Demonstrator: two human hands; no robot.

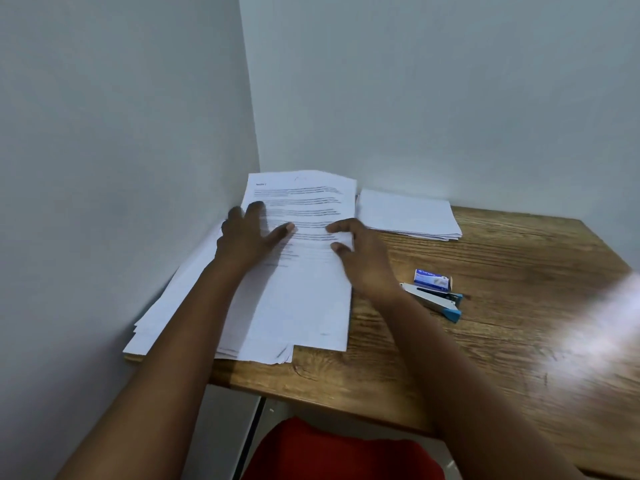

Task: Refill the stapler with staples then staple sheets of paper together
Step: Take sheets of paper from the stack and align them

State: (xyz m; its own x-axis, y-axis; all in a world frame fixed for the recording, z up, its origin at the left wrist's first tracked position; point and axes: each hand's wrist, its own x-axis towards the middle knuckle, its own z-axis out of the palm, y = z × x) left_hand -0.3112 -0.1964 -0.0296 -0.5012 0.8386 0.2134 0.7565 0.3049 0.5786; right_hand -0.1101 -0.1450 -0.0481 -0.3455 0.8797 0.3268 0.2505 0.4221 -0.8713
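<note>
Both bare forearms reach up from the bottom of the frame toward its centre, converging on a loose stack of printed sheets (298,271) that lies in the corner of a wooden table (502,323), against the wall on the left. The left hand (247,237) lies palm down on the left part of the top sheet, fingers spread and pointing toward the upper edge of the frame, thumb stretched out to the right. It is flat and open, pressing on the paper rather than gripping it. The right hand (360,258) comes in from the lower right, wrist slightly raised, with its fingers curled toward the left. Its fingertips and thumb sit at the right-hand part of the top sheet, a little apart from each other; motion blur makes it unclear whether they pinch the sheet's edge or merely touch it.

The stack is untidy: lower sheets fan out toward the lower left of the frame and past the table's near edge. A second, neater pile of blank paper (408,214) lies just right of the stack's upper end, toward the back wall.

The stapler (434,299), white with blue ends, rests on the table just right of the right wrist, untouched. A small blue staple box (433,279) sits against its upper side. A bright blurred glare covers the table's right edge.
</note>
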